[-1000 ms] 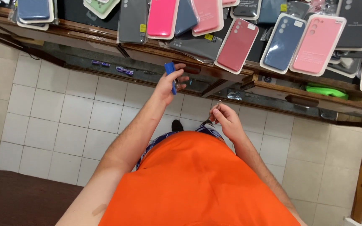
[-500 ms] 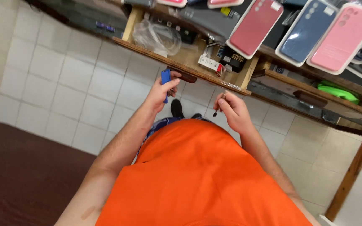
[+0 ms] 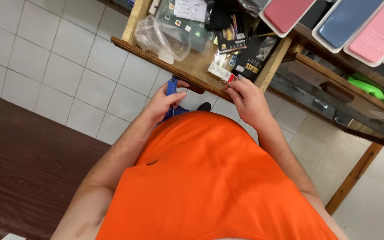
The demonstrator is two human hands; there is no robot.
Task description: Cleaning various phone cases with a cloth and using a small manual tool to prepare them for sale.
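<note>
While the left hand is closed around a small blue flat device held upright, the right hand pinches something tiny at the open wooden drawer's front edge, beside a crumpled clear plastic bag.

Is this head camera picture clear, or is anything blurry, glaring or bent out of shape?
Head view: even, soft light, no hard shadows; mostly sharp on the left hand holding a small blue object and the right hand at the open wooden drawer; the clear plastic bag shows mild glare; wide lens tilts and bends the shelf lines near the edges.
</note>
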